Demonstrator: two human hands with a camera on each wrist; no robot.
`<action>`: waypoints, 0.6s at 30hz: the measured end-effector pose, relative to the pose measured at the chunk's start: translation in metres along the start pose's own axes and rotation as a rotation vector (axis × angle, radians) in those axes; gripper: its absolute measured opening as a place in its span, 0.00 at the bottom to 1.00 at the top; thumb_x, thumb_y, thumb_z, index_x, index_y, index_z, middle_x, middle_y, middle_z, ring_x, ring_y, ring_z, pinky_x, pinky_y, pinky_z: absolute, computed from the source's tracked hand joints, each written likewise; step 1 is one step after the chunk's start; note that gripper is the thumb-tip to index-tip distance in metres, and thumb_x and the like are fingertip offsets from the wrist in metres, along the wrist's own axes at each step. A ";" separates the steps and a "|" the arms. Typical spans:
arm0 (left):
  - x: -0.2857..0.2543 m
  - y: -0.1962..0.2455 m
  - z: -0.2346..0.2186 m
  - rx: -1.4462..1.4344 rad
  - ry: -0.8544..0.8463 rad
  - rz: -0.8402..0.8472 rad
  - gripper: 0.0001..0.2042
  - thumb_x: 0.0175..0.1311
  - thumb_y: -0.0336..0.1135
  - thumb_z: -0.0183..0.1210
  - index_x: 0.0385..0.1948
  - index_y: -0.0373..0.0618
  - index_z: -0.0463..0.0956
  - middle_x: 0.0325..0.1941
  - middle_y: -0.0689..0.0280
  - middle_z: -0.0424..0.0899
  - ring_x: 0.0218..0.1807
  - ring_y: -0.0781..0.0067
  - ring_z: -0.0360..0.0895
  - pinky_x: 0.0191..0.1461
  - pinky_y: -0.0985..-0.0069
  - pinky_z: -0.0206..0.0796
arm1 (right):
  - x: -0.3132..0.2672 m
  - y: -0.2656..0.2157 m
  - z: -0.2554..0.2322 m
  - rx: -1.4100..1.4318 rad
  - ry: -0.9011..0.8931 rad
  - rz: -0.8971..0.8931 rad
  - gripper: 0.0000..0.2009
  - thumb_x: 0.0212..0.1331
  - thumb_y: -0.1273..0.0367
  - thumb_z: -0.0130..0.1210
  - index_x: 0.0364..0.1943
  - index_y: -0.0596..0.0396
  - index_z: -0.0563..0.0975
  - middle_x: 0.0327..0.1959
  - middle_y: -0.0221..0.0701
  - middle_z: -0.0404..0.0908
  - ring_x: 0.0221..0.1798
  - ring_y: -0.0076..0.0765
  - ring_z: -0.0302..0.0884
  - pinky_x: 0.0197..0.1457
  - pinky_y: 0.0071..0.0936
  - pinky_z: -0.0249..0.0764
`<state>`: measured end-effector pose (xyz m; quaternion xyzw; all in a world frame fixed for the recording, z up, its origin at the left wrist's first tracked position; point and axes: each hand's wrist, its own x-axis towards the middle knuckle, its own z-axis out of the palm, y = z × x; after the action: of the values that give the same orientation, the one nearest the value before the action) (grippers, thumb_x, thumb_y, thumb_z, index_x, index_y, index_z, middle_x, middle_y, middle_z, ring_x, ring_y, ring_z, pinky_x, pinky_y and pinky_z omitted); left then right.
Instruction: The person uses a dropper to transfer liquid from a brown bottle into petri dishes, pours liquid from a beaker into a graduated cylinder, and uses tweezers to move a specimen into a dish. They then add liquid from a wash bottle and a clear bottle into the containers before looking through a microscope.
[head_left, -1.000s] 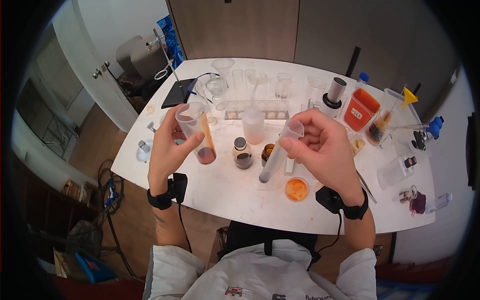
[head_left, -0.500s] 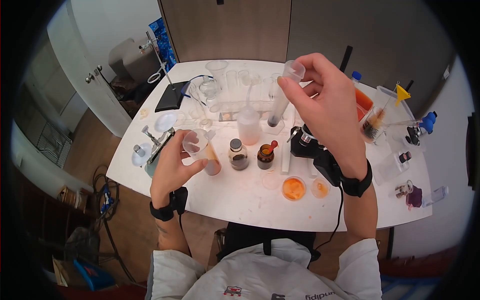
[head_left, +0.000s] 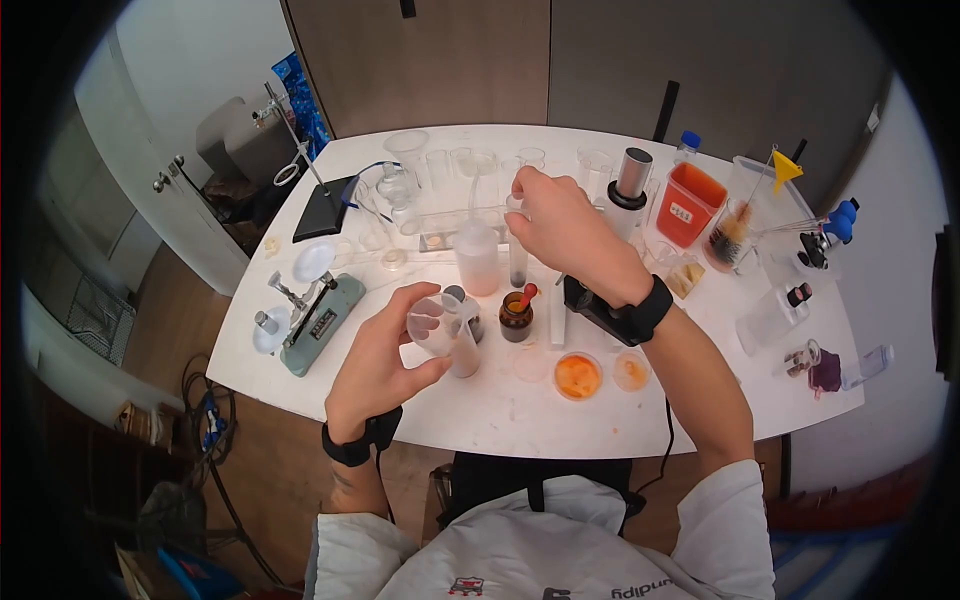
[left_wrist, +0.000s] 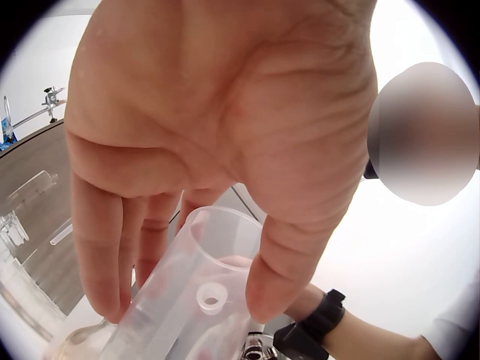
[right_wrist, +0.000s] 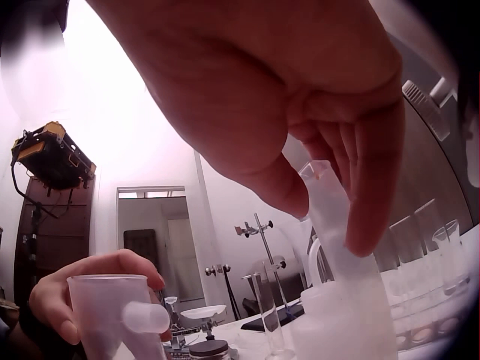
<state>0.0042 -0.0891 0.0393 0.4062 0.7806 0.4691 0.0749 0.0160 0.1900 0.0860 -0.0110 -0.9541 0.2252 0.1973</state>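
My left hand holds a clear plastic cup with a side spout between thumb and fingers, tilted over the table's front middle. Its open mouth and the round spout show in the left wrist view. My right hand pinches the top of a slim plastic measuring cylinder. That cylinder is upright just right of a pinkish wash bottle, its dark bottom low over the table. The cup partly hides a dark-capped jar. Between the hands stands a brown bottle with a red-topped dropper.
A green balance scale stands left, behind it a ring stand. Orange petri dishes lie in front. A microscope is partly hidden by my right arm; a red container stands beyond. Glassware lines the back.
My right hand has carried the measuring cylinder away from the front and leftward, setting it upright beside the wash bottle. My left hand has moved the cup right and nearer; the head view has shifted.
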 end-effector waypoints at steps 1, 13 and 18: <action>0.002 0.000 0.002 0.027 -0.004 0.013 0.36 0.54 0.33 0.74 0.68 0.43 0.69 0.54 0.54 0.85 0.52 0.58 0.86 0.61 0.65 0.80 | 0.001 0.000 0.000 0.009 -0.028 0.033 0.14 0.65 0.70 0.60 0.49 0.68 0.77 0.36 0.58 0.86 0.41 0.61 0.87 0.48 0.45 0.81; -0.006 0.002 -0.021 0.019 -0.005 -0.045 0.40 0.51 0.30 0.76 0.70 0.42 0.69 0.58 0.62 0.82 0.58 0.70 0.82 0.65 0.70 0.73 | -0.002 0.001 0.006 -0.017 -0.106 0.079 0.18 0.64 0.71 0.62 0.49 0.74 0.74 0.37 0.62 0.85 0.44 0.69 0.86 0.46 0.51 0.83; -0.010 -0.008 -0.053 0.025 0.178 -0.003 0.40 0.52 0.30 0.76 0.71 0.43 0.67 0.57 0.59 0.82 0.58 0.67 0.82 0.63 0.68 0.77 | -0.015 0.003 0.006 -0.023 0.003 0.001 0.22 0.63 0.70 0.65 0.55 0.72 0.72 0.36 0.61 0.85 0.42 0.68 0.87 0.44 0.51 0.83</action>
<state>-0.0203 -0.1336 0.0595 0.3627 0.7906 0.4933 0.0007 0.0273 0.1888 0.0742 -0.0141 -0.9562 0.2145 0.1986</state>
